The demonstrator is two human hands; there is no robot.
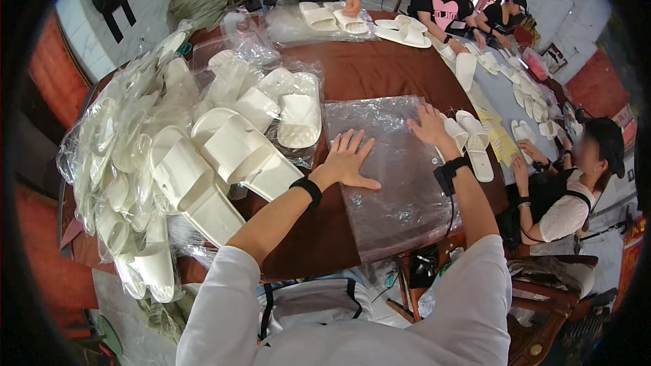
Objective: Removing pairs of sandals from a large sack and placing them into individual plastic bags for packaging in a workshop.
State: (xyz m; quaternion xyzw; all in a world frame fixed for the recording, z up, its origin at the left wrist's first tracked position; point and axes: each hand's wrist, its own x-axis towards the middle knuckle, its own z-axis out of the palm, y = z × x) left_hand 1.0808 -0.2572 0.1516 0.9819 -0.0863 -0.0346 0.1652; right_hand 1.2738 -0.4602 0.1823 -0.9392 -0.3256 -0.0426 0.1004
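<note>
At near centre of the round brown table (380, 71), a clear, thin plastic bag (390, 183) lies flat. Left hand (347, 161) and right hand (431, 126) rest open-palmed on it, gripping nothing. Judged light, limp and slippery; best pinched at an edge. White foam slippers (471, 142) lie just right.
</note>
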